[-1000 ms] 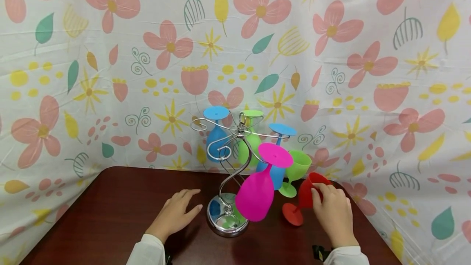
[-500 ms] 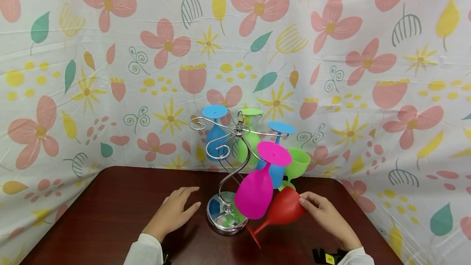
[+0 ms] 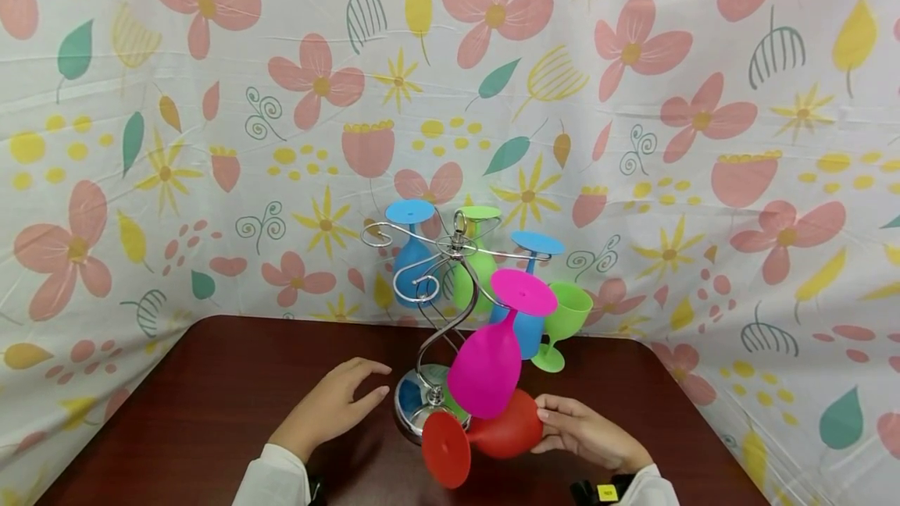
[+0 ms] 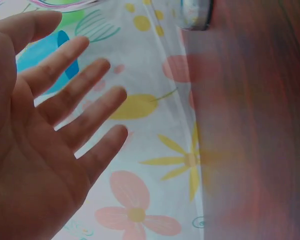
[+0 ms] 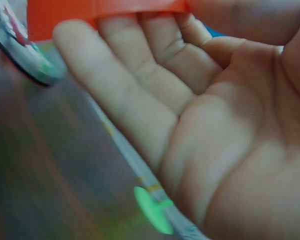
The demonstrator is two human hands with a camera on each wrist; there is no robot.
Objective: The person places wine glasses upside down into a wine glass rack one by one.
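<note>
Red goblet [image 3: 492, 434] swung sideways in right hand [image 3: 587, 436]; rim hidden.

Looks like a staged tabletop set rather than a lived-in room. Hung across the whole upper frame, wrapping round both sides, a creased floral backdrop cloth [image 3: 211, 139] hiding whatever lies behind. At the bottom, only a dark wooden table [image 3: 211, 404]. At centre, a chrome stemware rack [image 3: 439, 318] hung with bright plastic goblets [image 3: 485, 365]. At the bottom edge, white sleeves [image 3: 270, 482] and a strapped wrist device [image 3: 605, 493], pointing to a recording setup.
</note>
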